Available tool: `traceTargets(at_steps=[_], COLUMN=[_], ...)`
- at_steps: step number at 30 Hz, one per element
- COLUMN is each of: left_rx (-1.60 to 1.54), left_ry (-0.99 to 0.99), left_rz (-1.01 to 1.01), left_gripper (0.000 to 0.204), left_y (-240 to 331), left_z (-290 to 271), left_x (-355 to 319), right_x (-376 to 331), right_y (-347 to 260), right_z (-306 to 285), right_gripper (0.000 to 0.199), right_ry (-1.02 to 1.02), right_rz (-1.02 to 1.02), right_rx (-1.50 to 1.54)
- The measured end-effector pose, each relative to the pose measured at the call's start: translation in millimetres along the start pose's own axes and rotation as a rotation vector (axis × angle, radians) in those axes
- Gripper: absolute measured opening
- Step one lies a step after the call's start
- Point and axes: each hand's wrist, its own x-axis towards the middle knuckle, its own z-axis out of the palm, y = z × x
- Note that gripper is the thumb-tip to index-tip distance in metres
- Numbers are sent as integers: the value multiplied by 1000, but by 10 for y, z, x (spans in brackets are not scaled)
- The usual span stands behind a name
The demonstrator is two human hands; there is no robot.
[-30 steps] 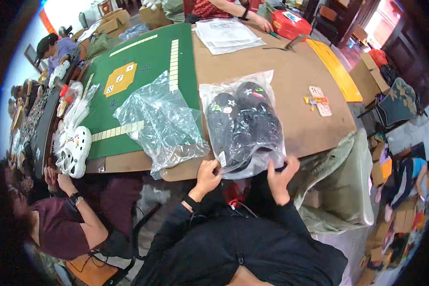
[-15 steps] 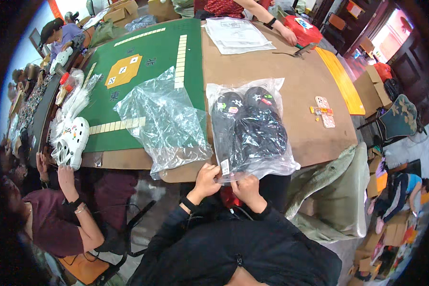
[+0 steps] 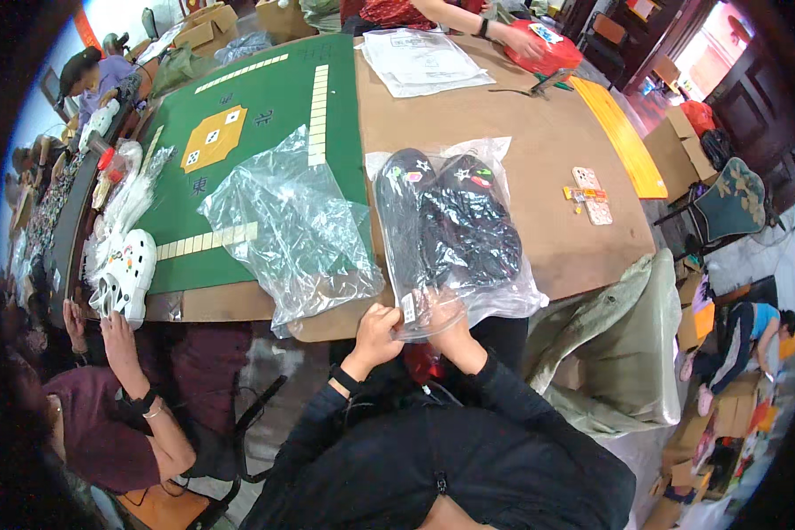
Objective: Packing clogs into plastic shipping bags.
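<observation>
Both hands, left and right, pinch the clear bag of black clogs; press its open edge flat and even

A brown tabletop carries a green mat. A green chair and cardboard boxes stand to the right, with daylight at the upper right.

Both forearms, in black sleeves, rise from the lower edge and converge. The left hand is curled into a loose fist, a dark band on its wrist. The right hand sits just beside it, knuckles up, fingers pinched closed.
</observation>
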Motion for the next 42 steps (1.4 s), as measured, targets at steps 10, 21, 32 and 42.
traceTargets(at_steps=[10, 21, 32, 42], left_rx=[62, 100, 125, 164], left_ry=[-37, -62, -217, -104], left_rz=[54, 81, 240, 171], left_gripper=[22, 23, 33, 20], left_y=[19, 2, 224, 394], left_z=[-41, -11, 191, 100], left_x=[-4, -13, 154, 133], right_x=[-213, -388, -106, 212], right_y=[405, 674, 764, 436], right_z=[-314, -332, -304, -450], right_gripper=[12, 20, 32, 21], right_ry=[307, 291, 141, 226], right_rz=[115, 287, 220, 2], right_rx=[16, -132, -215, -79])
